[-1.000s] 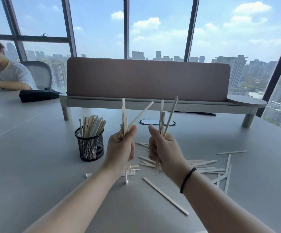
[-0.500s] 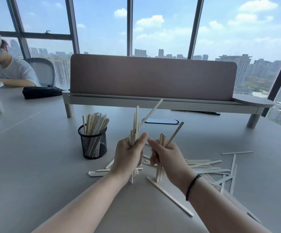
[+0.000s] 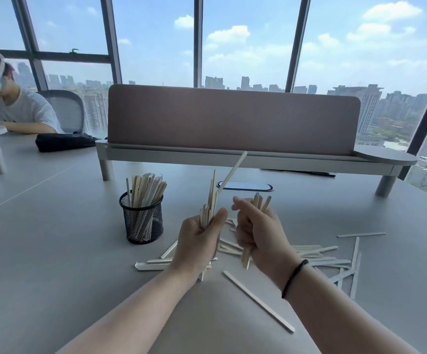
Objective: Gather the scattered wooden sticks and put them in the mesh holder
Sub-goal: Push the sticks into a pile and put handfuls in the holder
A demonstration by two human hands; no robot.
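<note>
I'm now bringing both fists lower & closer vs a sec ago, left hand [image 3: 197, 241] gripping a bundle of pale flat wooden sticks [image 3: 210, 208], right hand [image 3: 256, 229] clenching a smaller bunch [image 3: 259, 201], so merging then dropping into the black wire-mesh cup holder [image 3: 143, 217] looks next, w/ plenty of loose sticks [image 3: 317, 254] lying on the grey tabletop [image 3: 54, 251].

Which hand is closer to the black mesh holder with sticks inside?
The left hand is closer. It holds a bundle just right of the mesh holder; the right hand grips its own sticks farther right, beyond the left.
</note>
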